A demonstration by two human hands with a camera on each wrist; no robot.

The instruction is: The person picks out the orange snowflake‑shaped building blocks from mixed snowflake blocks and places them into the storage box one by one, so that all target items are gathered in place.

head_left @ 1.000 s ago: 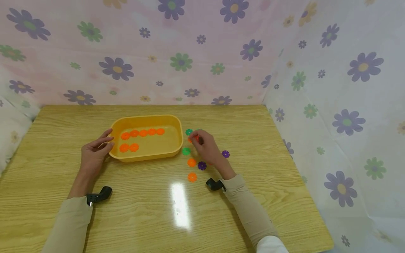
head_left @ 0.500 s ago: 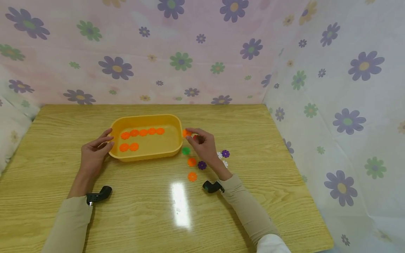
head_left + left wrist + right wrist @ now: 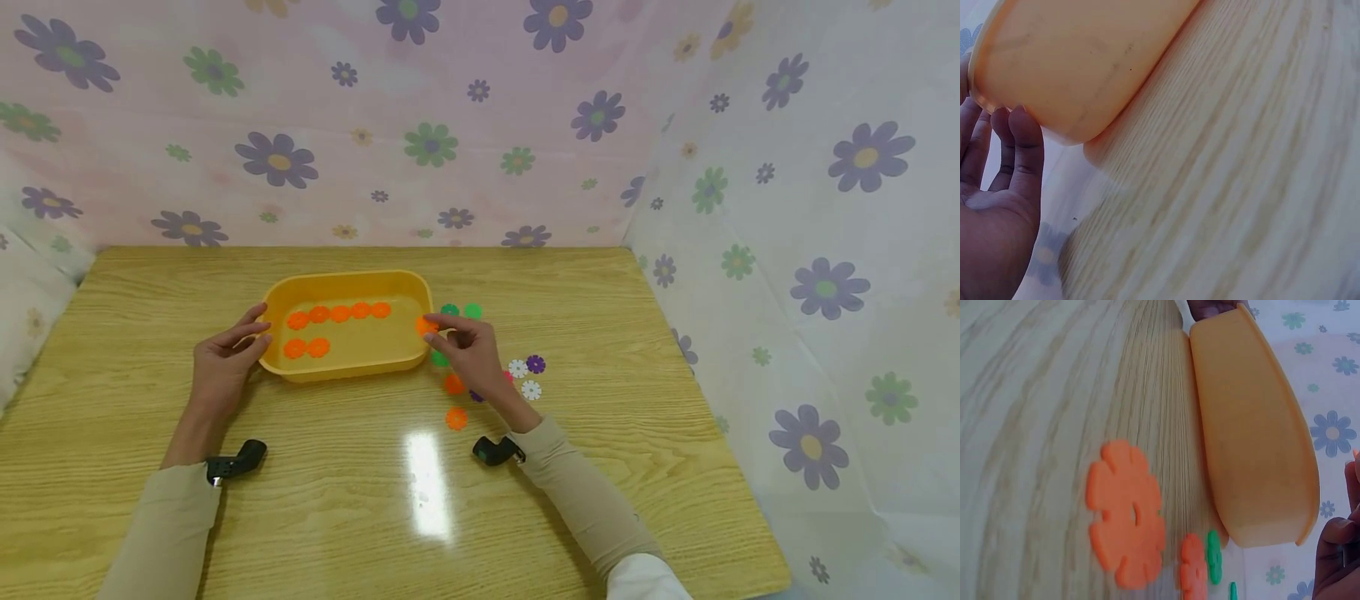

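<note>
An orange flower-shaped plastic disc [image 3: 427, 326] is pinched between the thumb and fingers of my right hand [image 3: 474, 354], over the right rim of the yellow plastic tray [image 3: 363, 367]. In the right wrist view the right hand [image 3: 1338, 550] shows only at the edge. My left hand [image 3: 219, 371] holds the tray's left end, its fingertips at the rim; the left wrist view has this hand [image 3: 1004, 187] against the tray wall [image 3: 1097, 62]. Inside lie an upper row of several orange discs [image 3: 341, 313] and a lower pair of orange discs [image 3: 307, 348].
Right of the tray lie green discs [image 3: 472, 311], orange discs [image 3: 456, 418], white discs [image 3: 531, 390] and a purple disc [image 3: 536, 364]; a pink disc and another purple one are partly covered by my right arm. Flowered cloth [image 3: 427, 192] rises behind the wooden table [image 3: 337, 483].
My right hand has picked up the orange disc from beside the tray and carried it left over the tray's right rim. The left hand has stayed at the tray's left end.
</note>
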